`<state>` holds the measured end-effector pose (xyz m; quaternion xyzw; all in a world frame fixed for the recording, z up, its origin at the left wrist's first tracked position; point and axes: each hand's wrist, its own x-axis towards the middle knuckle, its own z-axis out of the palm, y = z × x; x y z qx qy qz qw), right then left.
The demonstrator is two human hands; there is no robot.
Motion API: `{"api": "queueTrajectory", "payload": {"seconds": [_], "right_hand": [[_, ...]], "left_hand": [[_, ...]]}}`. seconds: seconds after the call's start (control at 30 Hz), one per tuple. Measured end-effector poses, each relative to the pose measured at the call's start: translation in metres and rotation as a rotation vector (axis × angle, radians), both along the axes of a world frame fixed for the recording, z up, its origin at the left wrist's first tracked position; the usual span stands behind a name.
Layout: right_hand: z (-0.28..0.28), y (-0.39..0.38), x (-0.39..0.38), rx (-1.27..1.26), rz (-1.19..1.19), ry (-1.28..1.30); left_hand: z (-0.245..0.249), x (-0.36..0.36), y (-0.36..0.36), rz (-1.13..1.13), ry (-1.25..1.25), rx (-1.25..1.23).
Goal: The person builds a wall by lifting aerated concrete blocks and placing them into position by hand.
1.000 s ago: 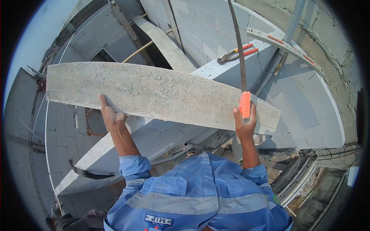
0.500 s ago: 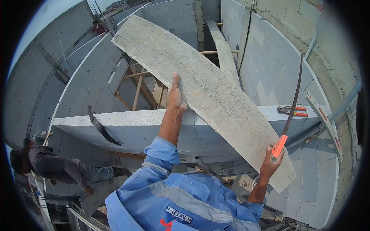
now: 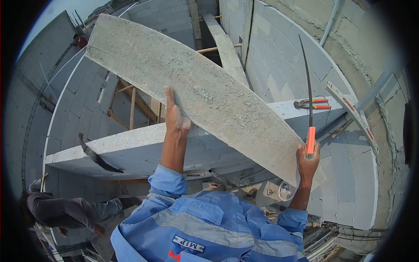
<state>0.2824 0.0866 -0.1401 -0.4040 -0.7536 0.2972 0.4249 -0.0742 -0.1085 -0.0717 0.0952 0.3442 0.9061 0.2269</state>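
Note:
A long board (image 3: pixel 192 87), grey and crusted with rough mortar, lies tilted across the view above the block wall. My left hand (image 3: pixel 176 118) grips its near edge, thumb on the upper face and fingers hidden beneath. At the board's right end, my right hand (image 3: pixel 309 165) is closed around the orange handle of a handsaw (image 3: pixel 310 137), whose long narrow blade points up and away. This hand also rests against the board. Beyond the saw, pincers with red handles (image 3: pixel 312 104) lie on the top of the light block wall (image 3: pixel 126 137).
A spirit level (image 3: pixel 352 117) leans at the right. A dark strip (image 3: pixel 99 153) hangs over the wall at left. Below left, a co-worker (image 3: pixel 72 209) bends forward; another person (image 3: pixel 80 41) is far off. A plank (image 3: pixel 227 52) and wooden poles (image 3: pixel 132 107) span the opening beyond.
The board has shifted left in my hands' reach, and the saw blade has swung left to stand more upright. My view has also shifted, moving the wall and pincers up and left.

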Motion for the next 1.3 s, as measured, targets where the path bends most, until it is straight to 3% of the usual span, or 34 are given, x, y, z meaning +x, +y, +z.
{"api": "queueTrajectory", "payload": {"seconds": [0.1, 0.17, 0.23, 0.3, 0.37, 0.43, 0.5, 0.57, 0.7, 0.73, 0.8, 0.9, 0.97, 1.0, 1.13, 1.17, 1.23, 1.3], "right_hand": [[0.002, 0.008, 0.012, 0.094, 0.039, -0.123], [-0.005, 0.006, 0.023, -0.138, 0.201, 0.074], [-0.037, 0.005, 0.033, -0.216, 0.297, 0.151], [-0.058, -0.01, 0.038, -0.185, 0.168, 0.083], [-0.081, -0.015, 0.038, -0.07, 0.075, 0.187], [-0.075, -0.013, 0.043, -0.083, 0.092, 0.22], [-0.059, -0.005, 0.044, -0.086, 0.075, 0.279], [-0.03, 0.003, 0.046, -0.116, -0.004, 0.354], [0.014, 0.04, 0.039, -0.025, 0.049, 0.474], [0.025, 0.048, 0.036, 0.019, 0.168, 0.499], [0.057, 0.056, 0.021, -0.008, 0.296, 0.517], [0.096, 0.075, 0.004, -0.169, 0.452, 0.426], [0.129, 0.058, -0.029, -0.235, 0.675, 0.735], [0.138, 0.074, -0.031, -0.221, 0.837, 0.688], [0.161, 0.082, -0.059, -0.332, 0.811, 0.825], [0.164, 0.079, -0.068, -0.323, 0.837, 0.81], [0.166, 0.053, -0.083, -0.324, 1.059, 0.496], [0.161, 0.029, -0.104, -0.282, 1.112, 0.46]], "left_hand": [[0.0, 0.022, -0.004, 0.046, 0.045, 0.065], [-0.005, 0.038, -0.011, 0.061, 0.028, 0.067], [-0.006, 0.053, -0.015, 0.097, 0.053, 0.047], [0.0, 0.076, -0.017, 0.149, 0.113, 0.016], [0.0, 0.099, -0.02, 0.19, 0.187, -0.06], [-0.016, 0.122, -0.027, 0.239, 0.227, -0.118], [-0.046, 0.142, -0.024, 0.151, 0.354, -0.306], [-0.064, 0.161, -0.027, 0.201, 0.391, -0.315], [-0.11, 0.177, -0.037, 0.195, 0.483, -0.473], [-0.121, 0.178, -0.037, 0.22, 0.467, -0.469], [-0.138, 0.175, -0.04, 0.376, 0.797, -0.452], [-0.149, 0.177, -0.053, 0.277, 0.771, -0.441], [-0.168, 0.177, -0.055, 0.272, 0.759, -0.451], [-0.174, 0.174, -0.058, 0.248, 0.761, -0.463], [-0.194, 0.167, -0.08, 0.14, 0.649, -0.636], [-0.207, 0.162, -0.085, 0.09, 0.59, -0.667], [-0.221, 0.155, -0.098, 0.051, 0.523, -0.677], [-0.224, 0.147, -0.126, -0.067, 0.324, -0.784]]}}
